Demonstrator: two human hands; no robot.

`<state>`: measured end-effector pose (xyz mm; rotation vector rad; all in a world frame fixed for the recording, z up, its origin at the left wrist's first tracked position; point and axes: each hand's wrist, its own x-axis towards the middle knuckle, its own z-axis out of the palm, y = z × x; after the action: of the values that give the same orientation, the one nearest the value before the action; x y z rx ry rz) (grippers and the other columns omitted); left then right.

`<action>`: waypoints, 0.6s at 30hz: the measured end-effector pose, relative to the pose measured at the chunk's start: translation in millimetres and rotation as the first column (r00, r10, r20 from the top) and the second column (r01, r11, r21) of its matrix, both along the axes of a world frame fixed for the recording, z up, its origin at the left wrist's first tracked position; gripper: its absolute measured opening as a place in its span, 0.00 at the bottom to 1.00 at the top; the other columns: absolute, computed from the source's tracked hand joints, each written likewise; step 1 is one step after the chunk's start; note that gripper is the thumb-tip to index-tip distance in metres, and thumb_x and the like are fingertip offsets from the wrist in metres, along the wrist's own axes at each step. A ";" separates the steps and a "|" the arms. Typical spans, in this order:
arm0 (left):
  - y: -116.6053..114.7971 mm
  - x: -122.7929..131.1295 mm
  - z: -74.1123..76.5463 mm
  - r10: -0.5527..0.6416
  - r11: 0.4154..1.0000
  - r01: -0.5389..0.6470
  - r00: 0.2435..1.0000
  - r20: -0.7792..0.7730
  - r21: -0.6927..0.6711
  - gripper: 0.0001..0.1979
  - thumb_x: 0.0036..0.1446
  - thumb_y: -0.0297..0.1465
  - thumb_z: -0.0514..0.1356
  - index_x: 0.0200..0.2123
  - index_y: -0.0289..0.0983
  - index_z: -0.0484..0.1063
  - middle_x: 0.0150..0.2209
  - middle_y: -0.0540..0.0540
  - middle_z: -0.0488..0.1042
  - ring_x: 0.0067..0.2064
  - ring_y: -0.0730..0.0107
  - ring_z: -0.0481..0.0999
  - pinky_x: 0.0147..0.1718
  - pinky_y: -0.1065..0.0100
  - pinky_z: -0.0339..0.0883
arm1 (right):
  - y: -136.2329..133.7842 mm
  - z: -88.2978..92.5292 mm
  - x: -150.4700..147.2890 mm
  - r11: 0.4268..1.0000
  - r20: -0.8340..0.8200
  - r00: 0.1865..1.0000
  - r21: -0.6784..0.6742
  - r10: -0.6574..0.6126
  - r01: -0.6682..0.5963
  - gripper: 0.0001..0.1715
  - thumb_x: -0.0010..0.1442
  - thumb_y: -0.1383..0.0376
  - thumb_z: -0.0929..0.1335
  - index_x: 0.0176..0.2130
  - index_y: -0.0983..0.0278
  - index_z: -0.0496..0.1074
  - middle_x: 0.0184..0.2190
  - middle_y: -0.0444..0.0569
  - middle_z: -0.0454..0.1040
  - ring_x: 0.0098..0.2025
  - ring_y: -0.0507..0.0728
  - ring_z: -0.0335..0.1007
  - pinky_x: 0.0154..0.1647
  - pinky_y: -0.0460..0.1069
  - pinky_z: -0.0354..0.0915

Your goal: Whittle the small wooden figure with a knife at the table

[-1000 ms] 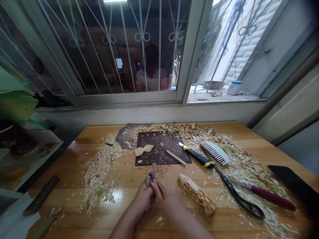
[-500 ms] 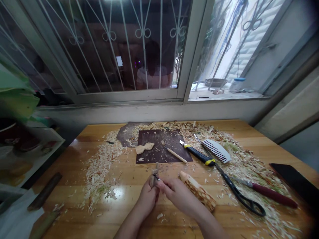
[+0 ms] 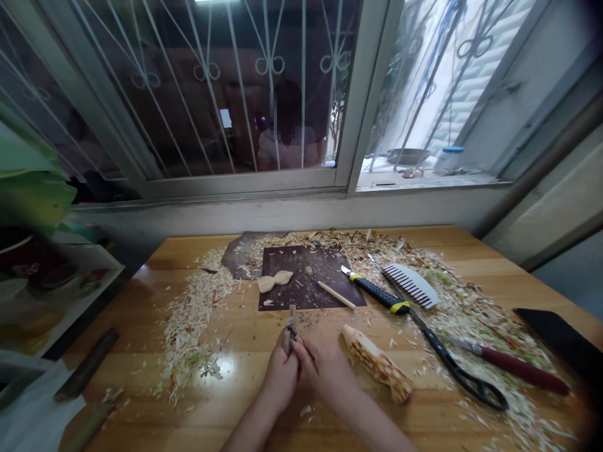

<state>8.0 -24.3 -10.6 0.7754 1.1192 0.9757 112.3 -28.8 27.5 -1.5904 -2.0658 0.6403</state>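
Wood piece: a small pale carved piece of wood (image 3: pixel 288 328) stands upright above the fingertips, low in the middle of the table (image 3: pixel 141 301).
Left hand: the left hand (image 3: pixel 281 380) has its fingers curled and pinched round the lower end of the wood piece.
Right hand: the right hand (image 3: pixel 325 370) lies tight against the left, its fingers closed on a small blade (image 3: pixel 294 336) whose tip touches the wood piece; the handle is hidden in the fist.
Just right of the fingers: a carved wooden block (image 3: pixel 377 364) with a patterned face lies on its side, close by.
Beyond the fingers: a dark mat (image 3: pixel 325 289) carries a bow-shaped wooden piece (image 3: pixel 274 281) and a thin wooden stick (image 3: pixel 336 295).
Farther right: a utility knife (image 3: pixel 377 290), a white comb (image 3: pixel 411 284), black scissors (image 3: pixel 447 364) and a red-handled tool (image 3: pixel 513 367), well apart from the hands.
Left of the fingers: wood shavings (image 3: pixel 193 320) in a long drift; a dark wooden rod (image 3: pixel 87 364) near the table edge.
Far right edge: a black flat slab (image 3: pixel 560 342).
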 end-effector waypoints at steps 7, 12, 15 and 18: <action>1.6 -4.5 27.3 -0.077 0.970 0.096 0.993 0.092 -0.225 0.14 0.37 0.34 0.59 0.23 0.39 0.54 0.12 0.62 0.50 0.13 0.85 0.46 0.15 0.77 0.40 | 10.5 -8.3 6.4 0.987 0.147 0.986 0.124 0.080 -0.099 0.19 0.64 0.59 0.55 0.30 0.64 0.67 0.23 0.48 0.73 0.25 0.54 0.67 0.25 0.46 0.50; 1.6 -8.3 34.3 -0.120 0.964 0.141 0.987 0.105 -0.225 0.11 0.36 0.30 0.55 0.25 0.40 0.54 0.13 0.62 0.50 0.14 0.84 0.45 0.15 0.77 0.43 | 13.0 -10.8 6.6 0.995 0.064 0.994 0.032 0.092 -0.094 0.18 0.64 0.60 0.55 0.29 0.64 0.66 0.24 0.47 0.72 0.26 0.53 0.67 0.25 0.45 0.52; 2.0 -4.3 22.2 -0.105 0.974 0.109 0.994 0.033 -0.199 0.11 0.37 0.31 0.54 0.27 0.41 0.54 0.12 0.62 0.50 0.13 0.82 0.45 0.14 0.76 0.41 | 11.8 -3.6 9.8 0.990 -0.011 0.991 -0.027 0.135 -0.136 0.19 0.64 0.60 0.55 0.27 0.63 0.65 0.25 0.46 0.72 0.28 0.53 0.67 0.26 0.44 0.53; 1.1 -0.9 10.1 -0.036 0.996 0.032 0.998 -0.045 -0.079 0.10 0.43 0.34 0.55 0.30 0.41 0.56 0.13 0.61 0.52 0.14 0.80 0.49 0.14 0.75 0.42 | 9.4 7.8 14.9 0.985 -0.051 0.985 -0.042 0.164 -0.166 0.18 0.64 0.61 0.55 0.28 0.63 0.65 0.25 0.46 0.73 0.28 0.53 0.67 0.27 0.45 0.54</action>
<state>7.1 -23.1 -0.5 0.7545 1.1734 0.8844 127.2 -19.4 35.3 -1.4245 -2.1780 0.7814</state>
